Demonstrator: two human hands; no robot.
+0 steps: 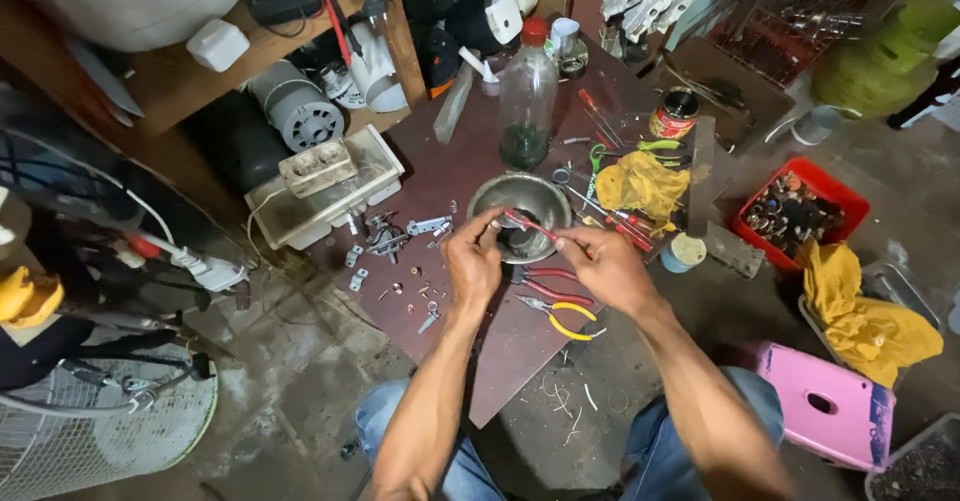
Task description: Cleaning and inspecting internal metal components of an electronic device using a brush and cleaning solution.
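Two hands meet over a dark bench (470, 161) crowded to its far edge; the only open room is the near corner by the knees. A steel bowl (520, 211) sits mid-bench, half covered by the hands. Left hand (472, 261) pinches closed on the tip of a red screwdriver (535, 226); right hand (605, 269) has its grip closed round the handle, which it hides. Just below lie pliers (558, 313), yellow-handled, beside a red-handled pair. A yellow rag (640, 183) lies right. Small metal brackets (395, 236) lie left, too small to make out.
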